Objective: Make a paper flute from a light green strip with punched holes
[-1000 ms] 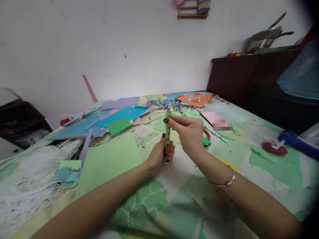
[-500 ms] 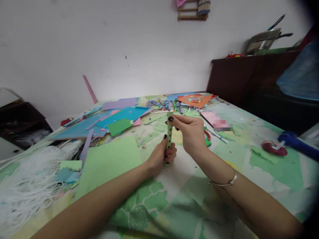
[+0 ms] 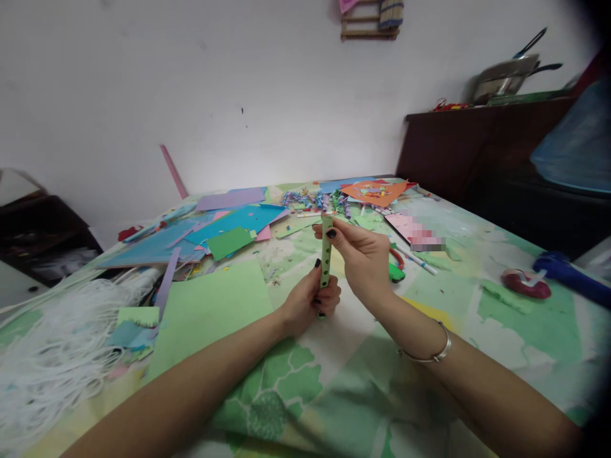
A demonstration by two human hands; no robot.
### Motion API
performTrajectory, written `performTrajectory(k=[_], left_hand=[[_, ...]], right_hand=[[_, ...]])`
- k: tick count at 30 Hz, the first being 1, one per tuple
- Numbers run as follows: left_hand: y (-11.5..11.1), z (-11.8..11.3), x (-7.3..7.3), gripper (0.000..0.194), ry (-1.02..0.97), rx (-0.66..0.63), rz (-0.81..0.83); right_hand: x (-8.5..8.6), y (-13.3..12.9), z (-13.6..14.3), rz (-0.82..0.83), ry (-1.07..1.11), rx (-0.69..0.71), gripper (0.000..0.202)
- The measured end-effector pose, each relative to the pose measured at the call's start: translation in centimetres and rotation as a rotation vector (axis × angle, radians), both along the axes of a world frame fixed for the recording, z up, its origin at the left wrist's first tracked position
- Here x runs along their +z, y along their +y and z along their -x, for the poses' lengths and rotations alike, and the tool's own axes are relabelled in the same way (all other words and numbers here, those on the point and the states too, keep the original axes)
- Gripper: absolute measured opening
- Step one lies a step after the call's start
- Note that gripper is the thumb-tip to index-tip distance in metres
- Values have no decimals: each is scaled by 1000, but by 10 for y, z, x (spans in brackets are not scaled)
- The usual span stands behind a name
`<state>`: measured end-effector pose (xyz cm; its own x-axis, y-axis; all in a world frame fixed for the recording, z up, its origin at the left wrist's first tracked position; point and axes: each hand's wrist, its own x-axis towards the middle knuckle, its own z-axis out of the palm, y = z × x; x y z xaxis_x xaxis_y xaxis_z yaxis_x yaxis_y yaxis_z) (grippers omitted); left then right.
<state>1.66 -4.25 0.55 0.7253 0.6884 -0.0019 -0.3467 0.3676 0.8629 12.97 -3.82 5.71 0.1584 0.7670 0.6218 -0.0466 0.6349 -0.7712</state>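
Holding a dotted green tube nearly upright, just right of the pale green sheet: low in the curled left hand, near the top in a thumb-and-finger pinch of the right hand. Beyond the sheet, to its right, colored scraps on orange paper, near a pink card partly pixelated beyond reading; far to its left, papers in a dark shelf.

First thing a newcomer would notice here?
Likely the spotted green tube mid-picture, held roughly upright: the left hand grips it low, the right hand pinches it near the top. Next, the big tangle of white cord at lower left, then the bright orange sheet strewn with colored bits at the table's far side.
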Motion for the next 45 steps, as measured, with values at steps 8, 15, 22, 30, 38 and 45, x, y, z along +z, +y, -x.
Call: performTrajectory(k=[8, 15, 22, 30, 38, 45], left_hand=[[-2, 1, 2, 59, -2, 1, -37], [-3, 0, 2, 59, 1, 23, -52], [-3, 1, 2, 59, -12, -4, -10], [-4, 4, 4, 57, -62, 26, 4], [-4, 8, 10, 56, -90, 118, -16], [-2, 10, 9, 57, -71, 119, 3]], right_hand=[[4, 1, -5, 12, 69, 164, 33], [7, -1, -7, 50, 53, 141, 27], [10, 1, -7, 95, 123, 191, 23], [7, 9, -16, 132, 17, 344, 36], [2, 11, -13, 244, -195, 433, 34], [0, 11, -10, 200, -200, 381, 22]])
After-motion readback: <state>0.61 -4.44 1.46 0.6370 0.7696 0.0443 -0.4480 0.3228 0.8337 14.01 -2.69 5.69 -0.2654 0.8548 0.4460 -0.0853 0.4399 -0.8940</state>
